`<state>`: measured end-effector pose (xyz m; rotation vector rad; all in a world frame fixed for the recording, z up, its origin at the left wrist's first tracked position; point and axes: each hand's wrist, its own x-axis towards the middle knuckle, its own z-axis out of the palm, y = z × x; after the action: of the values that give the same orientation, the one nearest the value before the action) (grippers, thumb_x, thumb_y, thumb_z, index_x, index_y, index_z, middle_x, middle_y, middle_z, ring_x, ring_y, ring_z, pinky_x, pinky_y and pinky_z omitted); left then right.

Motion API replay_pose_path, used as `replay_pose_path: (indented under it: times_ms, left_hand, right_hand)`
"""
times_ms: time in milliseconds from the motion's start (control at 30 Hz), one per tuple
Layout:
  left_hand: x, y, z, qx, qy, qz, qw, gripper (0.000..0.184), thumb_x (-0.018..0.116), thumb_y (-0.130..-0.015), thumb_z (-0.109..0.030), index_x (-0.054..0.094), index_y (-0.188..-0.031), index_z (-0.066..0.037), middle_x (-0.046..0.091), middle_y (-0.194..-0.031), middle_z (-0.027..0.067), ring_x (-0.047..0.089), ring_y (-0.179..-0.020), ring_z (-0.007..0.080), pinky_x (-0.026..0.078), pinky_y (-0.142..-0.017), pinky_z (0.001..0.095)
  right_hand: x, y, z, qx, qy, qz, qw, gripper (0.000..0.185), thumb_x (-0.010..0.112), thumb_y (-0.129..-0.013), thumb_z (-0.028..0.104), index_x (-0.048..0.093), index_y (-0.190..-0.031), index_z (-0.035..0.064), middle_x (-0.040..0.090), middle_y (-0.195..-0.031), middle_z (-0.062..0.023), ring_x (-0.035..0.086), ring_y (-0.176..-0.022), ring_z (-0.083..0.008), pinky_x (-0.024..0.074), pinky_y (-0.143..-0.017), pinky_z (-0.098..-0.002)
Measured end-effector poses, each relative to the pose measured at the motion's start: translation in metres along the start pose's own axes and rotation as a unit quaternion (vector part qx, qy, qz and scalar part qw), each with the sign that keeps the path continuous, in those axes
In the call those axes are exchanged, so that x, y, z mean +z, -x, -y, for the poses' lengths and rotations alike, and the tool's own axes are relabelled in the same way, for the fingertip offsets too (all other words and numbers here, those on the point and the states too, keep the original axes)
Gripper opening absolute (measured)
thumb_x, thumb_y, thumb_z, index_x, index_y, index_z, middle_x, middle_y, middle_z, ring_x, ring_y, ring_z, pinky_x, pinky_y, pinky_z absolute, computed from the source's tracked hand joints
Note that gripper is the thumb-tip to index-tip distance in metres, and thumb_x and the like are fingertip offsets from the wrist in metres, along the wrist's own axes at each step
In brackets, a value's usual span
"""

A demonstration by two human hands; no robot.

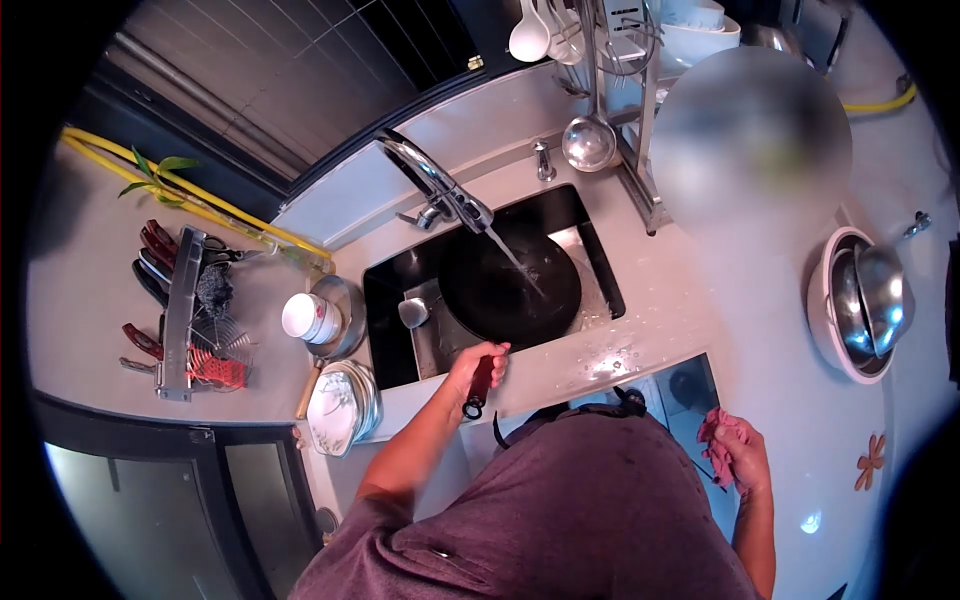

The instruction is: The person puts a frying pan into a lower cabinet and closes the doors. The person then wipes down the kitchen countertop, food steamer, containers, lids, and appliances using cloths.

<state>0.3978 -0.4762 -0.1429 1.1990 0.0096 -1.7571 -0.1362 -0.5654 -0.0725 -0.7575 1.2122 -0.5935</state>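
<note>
My left hand point(484, 372) is wrapped round the dark red handle point(480, 385) of a black pan point(500, 290). The pan lies in the sink point(608, 290), and water runs into it from the chrome faucet point(440, 185). A small light-coloured ladle or cup point(413, 312) sits in the sink left of the pan. At the right, my right hand point(748, 455) is closed on a crumpled pink cloth point(716, 447), held away from the pan beside my body.
Stacked plates point(335, 410) and white bowls point(305, 318) stand left of the sink. Farther left is a knife rack point(178, 310). Metal bowls in a white basin point(828, 320) sit at the right. A ladle point(589, 143) hangs behind. Water drops dot the counter's front edge.
</note>
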Motion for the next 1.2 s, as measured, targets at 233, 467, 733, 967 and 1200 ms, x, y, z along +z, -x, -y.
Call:
replay_pose_path:
  times_ms: [233,467,733,967,1200]
  left_hand:
    - [-0.006,-0.047,0.013,-0.044,0.102,0.104,0.988,0.016,0.06,-0.098,-0.023,0.063,-0.107,-0.01,0.057,-0.073,-0.0045,0.052,-0.056,0.0116,0.045,-0.051,0.0278]
    - [-0.004,-0.043,-0.009,-0.081,-0.093,0.019,0.992,0.027,0.066,-0.099,-0.037,0.065,-0.108,-0.012,0.059,-0.073,-0.0023,0.053,-0.06,0.0139,0.044,-0.054,0.0289]
    - [-0.054,-0.061,-0.024,0.15,-0.617,-0.022,0.773,0.062,0.077,-0.093,-0.047,0.065,-0.131,0.001,0.075,-0.095,0.0086,0.068,-0.068,0.0193,0.057,-0.061,0.0361]
    - [-0.019,-0.021,-0.062,-0.002,-0.657,-0.067,0.751,0.051,0.082,-0.089,-0.045,0.071,-0.101,0.003,0.069,-0.074,0.0097,0.062,-0.048,0.0177,0.046,-0.038,0.0371]
    - [-0.016,-0.024,-0.073,0.065,-0.918,-0.107,0.377,0.07,0.077,-0.084,-0.063,0.076,-0.117,-0.001,0.076,-0.104,0.0269,0.074,-0.099,0.0431,0.058,-0.089,0.0549]
  right_hand:
    - [0.009,0.017,0.01,-0.006,0.018,-0.039,0.999,0.039,0.077,-0.095,0.018,0.067,-0.124,-0.0051,0.075,-0.1,-0.0139,0.071,-0.082,-0.0206,0.0619,-0.073,-0.0346]
    - [0.023,0.024,0.006,-0.038,-0.036,-0.02,0.998,0.047,0.069,-0.099,0.026,0.061,-0.135,-0.0034,0.073,-0.111,-0.0168,0.074,-0.091,-0.0243,0.0629,-0.063,-0.031]
    - [0.05,0.026,0.03,-0.168,-0.282,0.027,0.944,0.066,0.051,-0.094,0.016,0.038,-0.156,0.0005,0.047,-0.16,-0.0195,0.06,-0.129,-0.0432,0.0613,-0.089,-0.0511]
    - [0.045,0.046,0.01,-0.181,-0.4,0.145,0.887,0.073,0.043,-0.106,0.054,0.042,-0.154,-0.002,0.071,-0.11,-0.0211,0.065,-0.064,-0.0235,0.0642,-0.068,-0.0437]
    - [0.076,0.107,-0.03,-0.123,-0.162,-0.228,0.952,0.053,0.054,-0.106,0.056,0.072,-0.106,0.0063,0.067,-0.07,-0.0048,0.049,-0.047,-0.0112,0.0362,-0.033,-0.0307]
